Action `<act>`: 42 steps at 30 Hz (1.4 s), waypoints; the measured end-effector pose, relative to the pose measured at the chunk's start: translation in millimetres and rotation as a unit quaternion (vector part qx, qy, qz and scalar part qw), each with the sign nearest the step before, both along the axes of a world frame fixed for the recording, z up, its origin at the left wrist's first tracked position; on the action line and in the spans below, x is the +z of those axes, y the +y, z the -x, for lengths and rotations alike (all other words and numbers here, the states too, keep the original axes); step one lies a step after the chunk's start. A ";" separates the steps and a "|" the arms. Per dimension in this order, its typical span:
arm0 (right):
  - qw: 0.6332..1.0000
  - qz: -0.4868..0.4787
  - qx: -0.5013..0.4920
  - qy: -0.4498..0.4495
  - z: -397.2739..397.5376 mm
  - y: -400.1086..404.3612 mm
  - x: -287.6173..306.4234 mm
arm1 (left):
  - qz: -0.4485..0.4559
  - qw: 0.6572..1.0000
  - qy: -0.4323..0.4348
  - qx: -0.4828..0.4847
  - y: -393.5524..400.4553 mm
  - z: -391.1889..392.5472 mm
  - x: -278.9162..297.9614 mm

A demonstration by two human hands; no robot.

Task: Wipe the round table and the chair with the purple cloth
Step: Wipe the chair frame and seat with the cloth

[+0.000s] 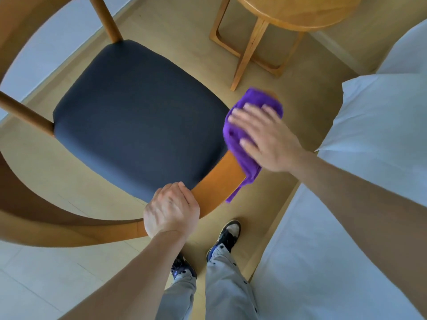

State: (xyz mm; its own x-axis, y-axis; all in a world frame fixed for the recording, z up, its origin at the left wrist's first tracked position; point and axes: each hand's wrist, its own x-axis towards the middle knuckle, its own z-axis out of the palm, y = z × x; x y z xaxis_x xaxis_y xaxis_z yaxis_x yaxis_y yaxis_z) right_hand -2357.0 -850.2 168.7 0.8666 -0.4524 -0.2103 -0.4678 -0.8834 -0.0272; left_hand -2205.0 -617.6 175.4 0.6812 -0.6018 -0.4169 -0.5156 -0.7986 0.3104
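My right hand [268,139]: it lies flat on the purple cloth [242,144], fingers straight and a little spread, pressing the cloth down onto the end of the chair's curved wooden armrest.
My left hand [172,210]: fingers curled over the same wooden rail [217,183], nearer to me, gripping it where it bends round behind the seat.
Purple cloth: bunched under my right palm, draped over the tip of the armrest, with a tail hanging off the outer edge of the wood toward the floor.
Chair [138,116]: dark padded seat inside a wooden frame, seen from above and behind; two round spindles rise from the left and far sides of the seat.
Round table [298,12]: pale wood, beyond the chair at the top of the view, well apart from both my hands; only part of its top and its legs show.
Bed [323,262]: white sheet and a white pillow [374,125] fill the right side, close beside the armrest I am wiping, with my right forearm reaching across in front of them.
My feet: dark shoes [227,234] and grey trousers, standing on the tan floor [184,42] in the narrow gap between the chair back and the bed.
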 end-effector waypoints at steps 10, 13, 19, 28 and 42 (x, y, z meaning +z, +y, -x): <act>0.974 0.007 -0.215 -0.067 -38.8 127.4 -1.8 | -0.013 1.000 0.003 -0.001 -0.9 0.6 2.9; 0.998 -0.019 -0.058 -0.029 -22.3 139.1 -2.1 | -0.018 1.000 0.005 -0.004 -1.0 0.7 5.8; 0.999 0.005 -0.025 -0.045 -9.2 32.4 -2.6 | -0.003 1.000 -0.008 0.000 -1.3 2.1 0.6; 0.951 0.001 -0.276 -0.143 -32.7 113.5 -10.6 | 0.012 0.999 -0.028 -0.010 0.6 2.8 -0.1; 0.991 -0.015 -0.093 -0.092 -21.9 130.7 -5.4 | -0.042 0.990 -0.070 -0.116 46.0 -62.3 7.2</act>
State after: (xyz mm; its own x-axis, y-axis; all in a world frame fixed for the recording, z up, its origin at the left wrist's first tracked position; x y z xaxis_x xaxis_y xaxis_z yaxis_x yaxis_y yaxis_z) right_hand -2335.1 -719.5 163.3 0.7940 -0.6035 -0.0726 -0.6069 -0.7801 -0.1523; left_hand -2142.7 -571.6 182.6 0.5841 -0.7154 -0.3835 -0.7212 -0.6742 0.1593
